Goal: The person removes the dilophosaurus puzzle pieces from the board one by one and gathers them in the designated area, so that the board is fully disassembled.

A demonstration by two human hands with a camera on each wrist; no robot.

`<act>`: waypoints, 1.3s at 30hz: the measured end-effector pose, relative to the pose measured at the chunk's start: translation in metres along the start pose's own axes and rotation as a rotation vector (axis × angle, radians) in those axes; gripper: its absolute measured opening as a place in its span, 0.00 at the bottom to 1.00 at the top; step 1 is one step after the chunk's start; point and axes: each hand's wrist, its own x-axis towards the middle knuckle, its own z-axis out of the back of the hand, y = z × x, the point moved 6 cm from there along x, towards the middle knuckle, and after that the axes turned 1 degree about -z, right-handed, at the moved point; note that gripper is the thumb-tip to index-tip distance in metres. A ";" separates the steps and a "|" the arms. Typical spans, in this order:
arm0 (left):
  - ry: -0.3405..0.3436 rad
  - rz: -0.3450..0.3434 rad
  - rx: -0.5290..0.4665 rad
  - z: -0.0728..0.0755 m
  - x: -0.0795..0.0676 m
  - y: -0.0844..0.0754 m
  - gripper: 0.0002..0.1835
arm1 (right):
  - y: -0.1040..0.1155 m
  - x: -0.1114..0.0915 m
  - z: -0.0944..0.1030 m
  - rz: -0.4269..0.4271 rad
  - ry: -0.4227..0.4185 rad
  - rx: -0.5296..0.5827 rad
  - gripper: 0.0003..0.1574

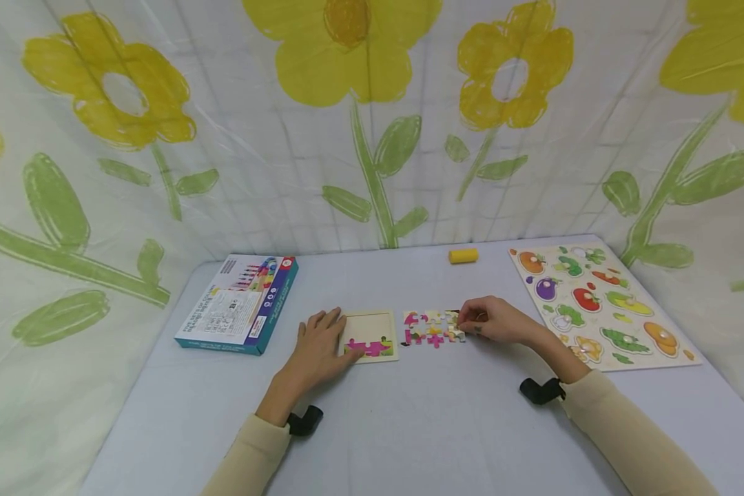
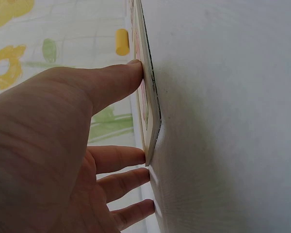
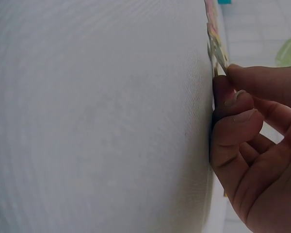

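Observation:
A shallow wooden puzzle tray [image 1: 372, 315] lies mid-table, with joined pink and green pieces [image 1: 375, 348] along its near side. My left hand [image 1: 322, 348] rests at the tray's left side. Its thumb lies on the near edge and its fingers are fairly straight, touching the tray's edge and the tabletop in the left wrist view. To the right lie several loose jigsaw pieces [image 1: 435, 340]. At their right end my right hand [image 1: 492, 320] pinches a tilted puzzle piece [image 3: 221, 57] between thumb and forefinger, other fingers curled against the table. The piece's picture is mostly hidden.
A flat blue and white box [image 1: 229, 303] lies at the left. A vegetable puzzle board [image 1: 570, 289] lies at the right, close to my right forearm. Near the back edge is a yellow cylinder [image 1: 463, 256]. A flower-print curtain [image 1: 242, 207] hangs behind the table.

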 end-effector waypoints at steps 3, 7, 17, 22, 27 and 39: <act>-0.002 -0.001 0.000 -0.001 0.000 0.000 0.45 | -0.001 0.000 0.000 -0.006 0.006 -0.005 0.03; -0.001 -0.002 0.007 -0.001 0.000 -0.001 0.45 | -0.001 0.000 0.000 -0.012 0.010 -0.010 0.03; 0.001 -0.002 0.009 0.000 0.000 -0.002 0.45 | 0.004 -0.002 0.002 -0.005 0.008 0.000 0.03; 0.001 0.000 0.012 -0.001 0.000 -0.001 0.45 | 0.004 -0.002 0.002 0.002 0.012 0.001 0.03; 0.010 0.008 0.011 -0.001 0.001 0.000 0.45 | 0.002 -0.001 0.002 0.005 0.004 -0.013 0.02; 0.054 -0.013 -0.093 0.004 -0.001 0.015 0.46 | 0.014 0.009 -0.005 0.014 -0.039 -0.013 0.04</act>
